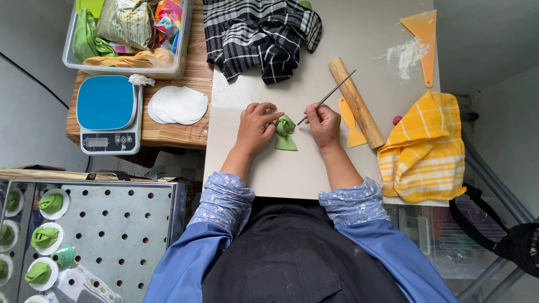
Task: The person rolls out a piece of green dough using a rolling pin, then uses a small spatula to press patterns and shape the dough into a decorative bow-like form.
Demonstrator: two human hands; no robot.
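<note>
A folded piece of green dough (285, 134) lies on the pale work board (292, 174) between my hands. My left hand (255, 126) rests on the board with its fingertips pressing the dough's left side. My right hand (323, 123) grips a thin metal stick (331, 92), whose lower tip points at the top of the dough while the other end slants up and to the right.
A wooden rolling pin (355, 101) and an orange scraper (351, 126) lie right of my hand, a yellow striped cloth (424, 148) beyond. Behind are a black checked cloth (261, 33), round white papers (178, 105), a blue scale (108, 112) and a perforated steel tray (112, 224) holding finished green pieces.
</note>
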